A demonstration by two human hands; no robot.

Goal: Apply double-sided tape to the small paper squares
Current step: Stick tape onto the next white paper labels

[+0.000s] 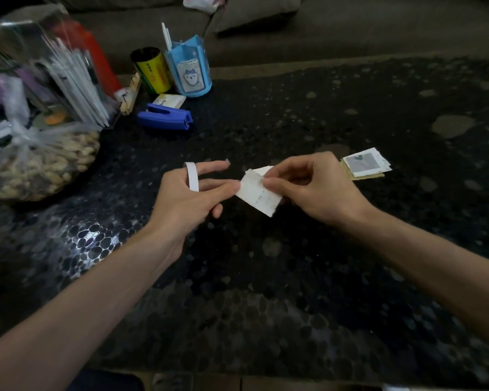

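Observation:
A small white paper square is held above the dark table between both hands. My right hand pinches its upper right edge with thumb and fingertips. My left hand touches the paper's left edge with a fingertip, its fingers stretched out. A white roll of double-sided tape sits like a ring around my left hand's fingers. A stack of small paper squares lies on the table to the right of my right hand.
A blue tape dispenser, a yellow can and a blue pen holder stand at the back left. A bag of peanuts and a clear box of straws fill the left side. A sofa runs behind the table.

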